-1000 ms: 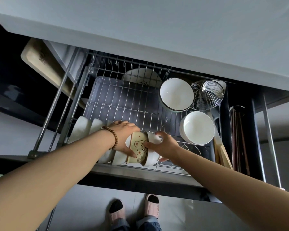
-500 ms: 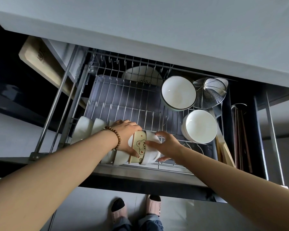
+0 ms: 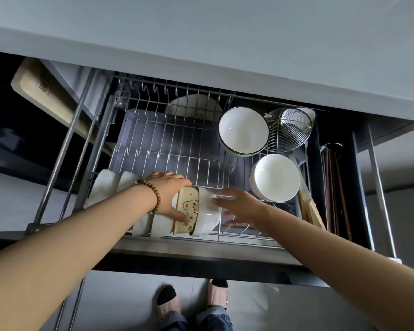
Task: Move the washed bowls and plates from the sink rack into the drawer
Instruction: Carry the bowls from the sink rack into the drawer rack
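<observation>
Bear-print bowl (image 3: 188, 209) stands on edge in the drawer rack's (image 3: 177, 144) near-left row, with a white bowl (image 3: 207, 217) nested on its right; the row runs left-right. Grip: left hand (image 3: 170, 187) clamps the bear-print bowl from the left. The right hand (image 3: 239, 206) is blurred, fingers spread and empty, just right of the white bowl.

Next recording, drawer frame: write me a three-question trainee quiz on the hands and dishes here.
1. True or false: the left hand grips the cream ceramic bowl with the bear print.
2. Multiple choice: what sits directly right of the dark-rimmed white bowl? A) round steel wire skimmer B) glass jug C) black frying pan
3. Short answer: which wrist wears the brown wooden bead bracelet?
Key: 1 true; 2 A; 3 left.
</observation>
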A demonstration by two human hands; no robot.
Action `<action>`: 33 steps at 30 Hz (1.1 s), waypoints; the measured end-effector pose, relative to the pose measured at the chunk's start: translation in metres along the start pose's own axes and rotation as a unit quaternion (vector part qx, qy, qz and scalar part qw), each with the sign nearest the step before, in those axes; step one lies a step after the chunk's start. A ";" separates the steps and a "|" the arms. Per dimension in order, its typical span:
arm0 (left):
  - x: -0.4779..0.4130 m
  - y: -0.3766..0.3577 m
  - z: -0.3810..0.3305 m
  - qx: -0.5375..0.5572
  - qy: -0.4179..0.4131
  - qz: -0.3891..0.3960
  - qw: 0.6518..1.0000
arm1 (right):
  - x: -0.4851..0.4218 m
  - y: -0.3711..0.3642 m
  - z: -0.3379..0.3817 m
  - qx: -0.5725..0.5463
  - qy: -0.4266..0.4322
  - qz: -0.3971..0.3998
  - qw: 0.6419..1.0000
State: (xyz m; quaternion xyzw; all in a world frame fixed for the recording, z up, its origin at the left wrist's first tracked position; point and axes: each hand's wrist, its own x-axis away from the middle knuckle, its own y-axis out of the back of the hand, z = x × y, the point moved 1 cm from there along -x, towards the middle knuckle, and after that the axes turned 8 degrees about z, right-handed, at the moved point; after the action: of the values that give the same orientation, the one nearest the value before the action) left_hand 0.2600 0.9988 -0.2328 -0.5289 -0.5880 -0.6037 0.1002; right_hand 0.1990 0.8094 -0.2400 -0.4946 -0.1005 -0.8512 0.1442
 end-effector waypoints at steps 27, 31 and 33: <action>-0.097 0.026 -0.149 0.614 0.006 -0.076 0.785 | 0.016 0.145 -0.061 0.161 0.058 -0.217 0.961; -0.087 0.034 -0.149 0.599 -0.015 -0.134 0.789 | 0.026 0.147 -0.059 0.121 0.094 -0.220 0.963; -0.078 0.039 -0.143 0.596 -0.021 -0.154 0.787 | 0.039 0.146 -0.051 0.074 0.133 -0.191 0.970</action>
State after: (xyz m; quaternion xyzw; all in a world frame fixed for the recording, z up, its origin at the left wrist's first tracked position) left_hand 0.2475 0.8316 -0.2323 -0.2785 -0.9068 -0.1291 0.2890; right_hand 0.1901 0.6504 -0.2265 -0.3362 -0.2360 -0.9113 0.0273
